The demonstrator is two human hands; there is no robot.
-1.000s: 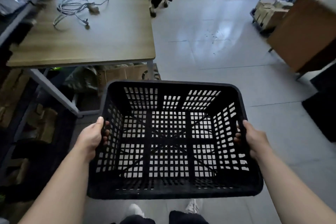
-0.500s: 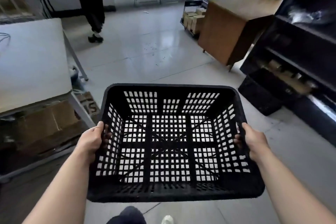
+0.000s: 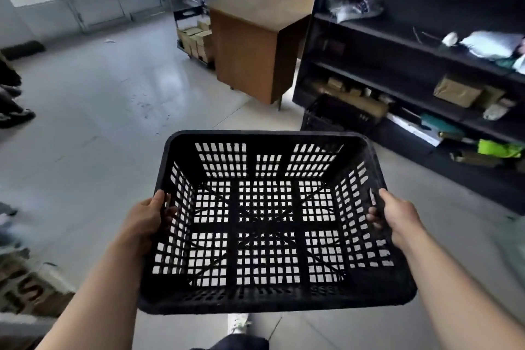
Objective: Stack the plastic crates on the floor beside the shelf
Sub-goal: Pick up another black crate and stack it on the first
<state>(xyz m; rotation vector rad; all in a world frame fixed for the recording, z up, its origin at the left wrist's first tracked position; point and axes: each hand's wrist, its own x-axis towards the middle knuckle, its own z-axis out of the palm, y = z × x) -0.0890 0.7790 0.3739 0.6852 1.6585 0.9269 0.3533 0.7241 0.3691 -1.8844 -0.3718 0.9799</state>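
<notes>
1. Now our view has swung right: the pale bench seen a second ago is gone, and the dark shelf (image 3: 420, 45) fills the right side.
2. Our left hand (image 3: 145, 219) and right hand (image 3: 397, 216) keep the same hold, each closed on a side wall of the carried crate (image 3: 264, 221), fingers hooked through the lattice; the crate is level, open side up and clear of the floor (image 3: 113, 122).
3. A second crate (image 3: 332, 116) has come into sight, resting on the floor just beside the shelf foot, next to the brown bench (image 3: 255, 45).
4. We judge the turn complete and the stacking target found; what remains is to walk over and lower the carried crate squarely into that one.
</notes>
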